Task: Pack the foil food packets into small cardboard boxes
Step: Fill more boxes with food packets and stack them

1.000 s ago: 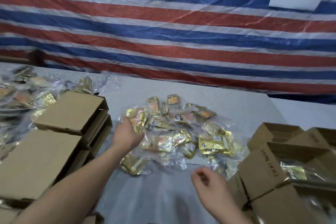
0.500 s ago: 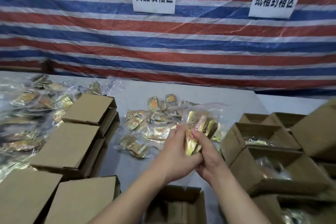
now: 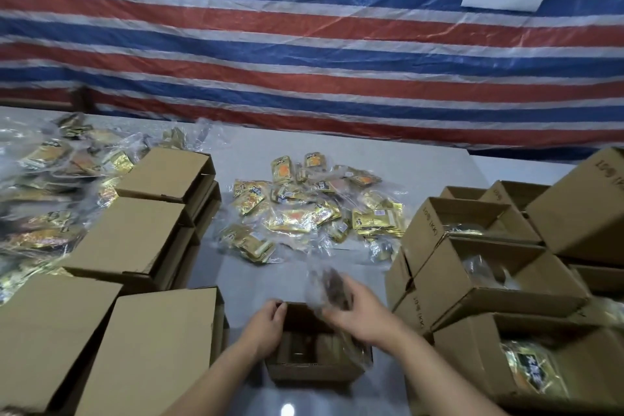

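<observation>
Closed cardboard boxes (image 3: 135,240) sit stacked at left. The left hand (image 3: 266,324) curls its grip on the rim of an open box (image 3: 314,371); above it, the right hand (image 3: 358,311) pinches a blurred, seemingly bagged packet (image 3: 326,284). Loose foil packets (image 3: 314,209) lie mid-counter (image 3: 422,169).

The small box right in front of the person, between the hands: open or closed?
Open. The small box has its top uncovered and its dark inside shows. The left hand holds its far rim; the right hand holds a clear bag over it.
</observation>
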Demonstrator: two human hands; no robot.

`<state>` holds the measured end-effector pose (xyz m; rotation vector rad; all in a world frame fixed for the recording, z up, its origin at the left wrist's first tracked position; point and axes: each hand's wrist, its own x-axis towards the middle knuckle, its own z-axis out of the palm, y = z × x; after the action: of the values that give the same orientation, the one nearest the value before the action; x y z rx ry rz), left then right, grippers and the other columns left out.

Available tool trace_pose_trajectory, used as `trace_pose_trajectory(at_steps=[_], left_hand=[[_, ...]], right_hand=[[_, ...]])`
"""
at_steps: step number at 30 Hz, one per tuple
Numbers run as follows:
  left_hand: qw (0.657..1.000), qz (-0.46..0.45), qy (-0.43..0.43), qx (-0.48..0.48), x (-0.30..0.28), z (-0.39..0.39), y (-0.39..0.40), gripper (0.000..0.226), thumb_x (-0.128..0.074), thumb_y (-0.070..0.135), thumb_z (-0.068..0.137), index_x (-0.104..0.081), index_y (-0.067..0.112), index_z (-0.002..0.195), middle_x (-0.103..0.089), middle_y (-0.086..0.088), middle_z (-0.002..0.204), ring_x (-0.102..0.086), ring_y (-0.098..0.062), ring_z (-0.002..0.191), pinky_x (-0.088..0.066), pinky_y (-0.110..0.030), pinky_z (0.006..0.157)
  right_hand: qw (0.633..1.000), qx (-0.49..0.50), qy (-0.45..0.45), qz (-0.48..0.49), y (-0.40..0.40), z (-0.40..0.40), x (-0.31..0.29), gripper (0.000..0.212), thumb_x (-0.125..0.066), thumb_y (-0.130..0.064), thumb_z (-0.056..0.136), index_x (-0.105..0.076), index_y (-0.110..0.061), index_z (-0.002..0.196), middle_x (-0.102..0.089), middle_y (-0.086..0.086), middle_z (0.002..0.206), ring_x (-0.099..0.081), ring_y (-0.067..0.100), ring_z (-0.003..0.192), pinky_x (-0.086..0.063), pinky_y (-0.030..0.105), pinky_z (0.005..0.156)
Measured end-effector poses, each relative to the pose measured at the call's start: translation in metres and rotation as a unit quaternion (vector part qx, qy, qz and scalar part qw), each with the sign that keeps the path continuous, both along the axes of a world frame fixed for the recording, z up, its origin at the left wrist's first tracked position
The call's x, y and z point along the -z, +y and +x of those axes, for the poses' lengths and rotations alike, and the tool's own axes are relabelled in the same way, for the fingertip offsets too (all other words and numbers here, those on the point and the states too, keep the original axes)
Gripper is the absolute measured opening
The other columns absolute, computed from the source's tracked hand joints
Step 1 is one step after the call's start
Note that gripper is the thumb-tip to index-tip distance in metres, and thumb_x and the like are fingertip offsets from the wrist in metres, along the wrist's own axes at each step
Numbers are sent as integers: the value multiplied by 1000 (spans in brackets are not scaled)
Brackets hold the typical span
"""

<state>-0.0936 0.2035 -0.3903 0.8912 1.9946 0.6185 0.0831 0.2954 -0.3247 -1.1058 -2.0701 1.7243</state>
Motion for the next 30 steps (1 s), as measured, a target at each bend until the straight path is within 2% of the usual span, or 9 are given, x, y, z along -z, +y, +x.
trace_pose_trajectory(at_steps=[3, 6, 9, 11, 15, 19, 22, 26, 30], left_hand=[[996, 29, -71, -45, 9, 0, -7, 14, -44, 24, 104, -56, 16, 105, -65, -9, 117, -57, -17, 103, -41, -23, 83], [988, 34, -139, -54, 11, -3, -10, 16, -53, 28, 100, -63, 17, 104, -69, 0, 105, -62, -13, 96, -49, -18, 77], [971, 43, -209, -106, 10, -2, -12, 20, -61, 31, 95, -68, 15, 104, -73, -2, 100, -66, -11, 89, -51, -15, 67], [963, 53, -230, -127, 11, -2, -14, 21, -59, 34, 96, -69, 18, 104, -73, 0, 98, -67, -12, 91, -49, -15, 66], [958, 57, -247, -136, 16, -9, -16, 22, -56, 38, 97, -68, 23, 107, -72, 0, 104, -66, -13, 97, -51, -19, 75], [971, 63, -193, -128, 33, 2, -12, 24, -56, 34, 98, -70, 17, 106, -73, -2, 100, -67, -10, 92, -52, -20, 80], [973, 77, -168, -142, 48, 13, -11, 25, -56, 35, 97, -70, 15, 105, -74, 2, 91, -69, -10, 89, -54, -28, 87], [970, 97, -159, -154, 52, 14, -14, 22, -58, 34, 97, -72, 18, 96, -74, 8, 80, -69, -2, 80, -51, -18, 74], [971, 104, -158, -148, 52, 15, -14, 21, -57, 34, 97, -72, 19, 97, -75, 5, 85, -69, -9, 85, -54, -22, 80]], right_hand=[[990, -101, -81, 49, -4, -7, 21, 22, -79, -36, 81, -64, -35, 97, -67, -23, 85, -57, -8, 75, -47, 16, 72], [973, -194, -124, 17, -2, -11, 36, 18, -73, -30, 83, -65, -41, 96, -65, -22, 78, -54, -8, 70, -43, 13, 68], [961, -227, -156, 11, 2, -15, 48, 10, -71, -36, 82, -66, -39, 91, -60, -17, 74, -50, -3, 68, -43, 22, 69], [954, -244, -173, 24, 3, -19, 55, 15, -70, -33, 84, -66, -45, 93, -64, -12, 82, -53, 2, 74, -47, 25, 76], [934, -270, -223, 66, 9, -31, 68, 30, -69, -25, 88, -64, -26, 117, -71, -1, 109, -66, 19, 98, -52, 34, 92], [865, -326, -372, 82, 2, -36, 100, 52, -66, -17, 90, -52, -26, 139, -63, 6, 132, -60, 27, 118, -47, 37, 103], [860, -294, -413, 51, -11, -35, 117, 69, -66, -14, 90, -36, -28, 151, -53, 5, 142, -51, 28, 130, -40, 38, 111], [888, -261, -377, 27, -10, -32, 101, 55, -71, -24, 82, -56, -24, 135, -65, 2, 128, -60, 19, 116, -48, 29, 99], [899, -254, -347, 84, -4, -23, 88, 24, -58, -30, 88, -73, -17, 102, -73, 3, 105, -66, 19, 95, -49, 26, 83]])
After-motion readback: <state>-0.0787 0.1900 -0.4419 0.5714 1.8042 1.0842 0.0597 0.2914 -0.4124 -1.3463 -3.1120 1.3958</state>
